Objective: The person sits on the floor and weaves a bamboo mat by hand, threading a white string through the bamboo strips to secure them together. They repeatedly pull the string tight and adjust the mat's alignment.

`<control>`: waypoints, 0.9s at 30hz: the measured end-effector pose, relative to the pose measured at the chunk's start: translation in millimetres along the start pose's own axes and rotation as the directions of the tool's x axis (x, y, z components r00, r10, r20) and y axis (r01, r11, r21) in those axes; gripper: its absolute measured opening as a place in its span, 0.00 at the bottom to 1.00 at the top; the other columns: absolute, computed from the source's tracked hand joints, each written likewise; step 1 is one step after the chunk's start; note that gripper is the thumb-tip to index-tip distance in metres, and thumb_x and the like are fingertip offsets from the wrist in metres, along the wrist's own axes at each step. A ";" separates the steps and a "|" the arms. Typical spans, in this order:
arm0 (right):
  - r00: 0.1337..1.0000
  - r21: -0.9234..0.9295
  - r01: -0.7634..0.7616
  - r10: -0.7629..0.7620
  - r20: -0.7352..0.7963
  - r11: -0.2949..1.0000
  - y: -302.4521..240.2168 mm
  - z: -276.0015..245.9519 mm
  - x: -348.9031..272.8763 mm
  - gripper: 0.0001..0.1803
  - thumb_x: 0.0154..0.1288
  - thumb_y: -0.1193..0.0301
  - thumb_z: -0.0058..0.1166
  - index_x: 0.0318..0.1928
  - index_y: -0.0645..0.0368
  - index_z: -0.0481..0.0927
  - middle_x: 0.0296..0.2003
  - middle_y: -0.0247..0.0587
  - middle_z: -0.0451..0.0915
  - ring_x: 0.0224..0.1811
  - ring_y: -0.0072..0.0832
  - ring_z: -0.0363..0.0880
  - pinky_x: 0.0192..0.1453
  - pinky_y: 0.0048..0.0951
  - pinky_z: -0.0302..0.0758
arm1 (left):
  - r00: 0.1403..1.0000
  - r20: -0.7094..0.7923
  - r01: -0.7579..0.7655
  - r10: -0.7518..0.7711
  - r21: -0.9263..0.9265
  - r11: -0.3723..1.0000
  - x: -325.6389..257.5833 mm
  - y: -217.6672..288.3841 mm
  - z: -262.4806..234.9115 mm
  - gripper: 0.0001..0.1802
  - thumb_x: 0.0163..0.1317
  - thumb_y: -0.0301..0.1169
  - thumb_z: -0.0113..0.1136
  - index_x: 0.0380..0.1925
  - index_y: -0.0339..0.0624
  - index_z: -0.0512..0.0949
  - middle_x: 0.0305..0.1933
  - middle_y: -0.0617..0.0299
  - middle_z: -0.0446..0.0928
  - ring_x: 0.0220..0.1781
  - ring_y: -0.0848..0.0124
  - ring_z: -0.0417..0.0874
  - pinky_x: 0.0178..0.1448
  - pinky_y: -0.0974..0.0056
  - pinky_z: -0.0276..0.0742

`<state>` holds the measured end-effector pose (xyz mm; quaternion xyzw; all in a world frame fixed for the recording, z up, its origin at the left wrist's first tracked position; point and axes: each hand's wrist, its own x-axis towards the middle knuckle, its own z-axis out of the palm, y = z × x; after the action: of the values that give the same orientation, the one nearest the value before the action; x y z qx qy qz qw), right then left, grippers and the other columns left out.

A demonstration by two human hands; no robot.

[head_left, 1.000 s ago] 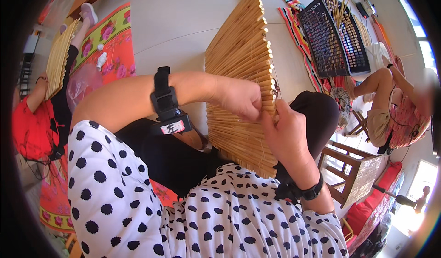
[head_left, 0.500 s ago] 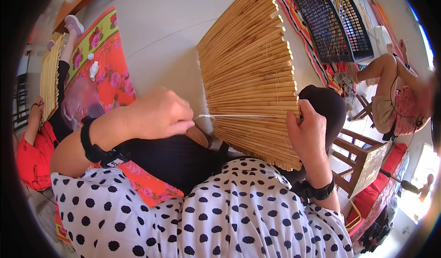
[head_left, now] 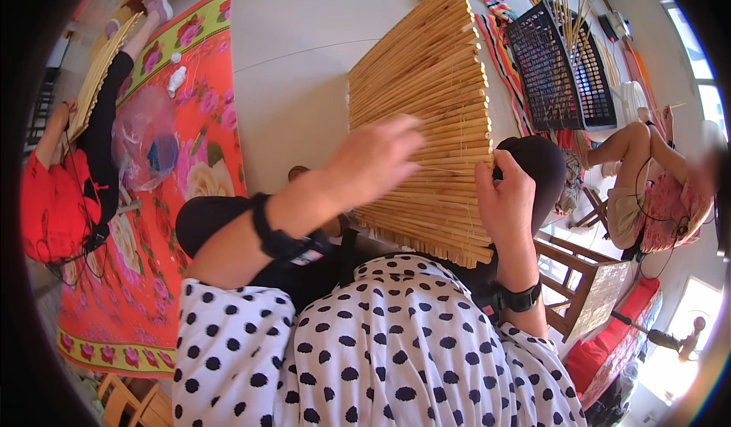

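Your right hand grips the stick mat by its right edge; your left hand, overlapping it, is too blurred to tell open from closed.

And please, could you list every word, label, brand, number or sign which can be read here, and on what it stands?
No text can be read.
The small red-and-white label on the left black wristband: too small and blurred to read.
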<state>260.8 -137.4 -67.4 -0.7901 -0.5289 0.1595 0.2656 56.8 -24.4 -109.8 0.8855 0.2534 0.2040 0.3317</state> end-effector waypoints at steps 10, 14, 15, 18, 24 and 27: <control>0.999 0.019 -0.045 0.045 0.009 0.999 -0.4 -0.7 -10.5 0.12 0.65 0.69 0.59 0.36 0.69 0.79 0.21 0.48 0.77 0.19 0.22 0.72 0.26 0.29 0.69 | 0.977 -0.126 0.115 -0.170 -0.354 0.928 11.5 28.6 60.2 0.07 0.62 0.28 0.61 0.34 0.37 0.74 0.31 0.51 0.77 0.32 0.54 0.79 0.37 0.54 0.75; 0.997 -0.238 -0.063 0.070 0.019 0.969 6.8 -4.5 -9.8 0.16 0.65 0.64 0.56 0.29 0.67 0.79 0.22 0.56 0.78 0.28 0.54 0.80 0.33 0.45 0.75 | 0.949 -0.061 0.299 -0.310 -0.144 0.943 -21.0 19.4 -19.6 0.06 0.67 0.29 0.57 0.39 0.38 0.74 0.26 0.52 0.75 0.28 0.61 0.77 0.36 0.58 0.73; 0.998 -0.215 -0.056 0.062 0.019 0.975 7.6 -4.7 -9.4 0.17 0.65 0.64 0.56 0.28 0.67 0.78 0.22 0.57 0.78 0.28 0.54 0.79 0.33 0.46 0.75 | 0.903 -0.177 0.385 -0.391 -0.066 0.920 -34.7 14.7 -45.6 0.06 0.67 0.29 0.57 0.38 0.38 0.74 0.25 0.56 0.74 0.28 0.67 0.77 0.36 0.60 0.74; 0.998 -0.170 -0.043 0.049 0.028 0.984 5.9 -5.9 -11.3 0.17 0.66 0.64 0.55 0.28 0.67 0.77 0.21 0.58 0.77 0.28 0.55 0.79 0.33 0.47 0.75 | 0.787 -0.353 0.540 -0.506 -0.002 0.842 -74.5 -45.9 -109.4 0.07 0.65 0.31 0.58 0.33 0.39 0.75 0.23 0.51 0.75 0.25 0.58 0.78 0.32 0.57 0.72; 0.993 -0.095 -0.087 0.094 0.075 0.992 -4.9 -8.3 -10.1 0.16 0.64 0.65 0.58 0.30 0.68 0.78 0.20 0.55 0.77 0.25 0.51 0.79 0.31 0.42 0.75 | 0.885 -0.202 0.465 -0.420 0.314 0.828 -59.8 -28.7 -71.9 0.10 0.58 0.27 0.65 0.40 0.41 0.79 0.48 0.52 0.78 0.48 0.49 0.80 0.50 0.54 0.76; 0.991 0.011 -0.081 0.080 0.108 0.997 -10.7 -10.7 -13.1 0.15 0.63 0.65 0.61 0.33 0.69 0.80 0.21 0.54 0.78 0.24 0.48 0.80 0.31 0.38 0.75 | 0.949 -0.222 0.225 -0.222 -0.013 0.974 -25.2 12.2 -20.6 0.14 0.58 0.24 0.65 0.46 0.40 0.79 0.56 0.55 0.78 0.39 0.57 0.84 0.44 0.59 0.80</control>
<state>253.4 -148.9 -52.9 -0.7990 -0.5089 0.2165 0.2359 29.8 -37.1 -91.8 0.8249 0.3888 0.2611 0.3167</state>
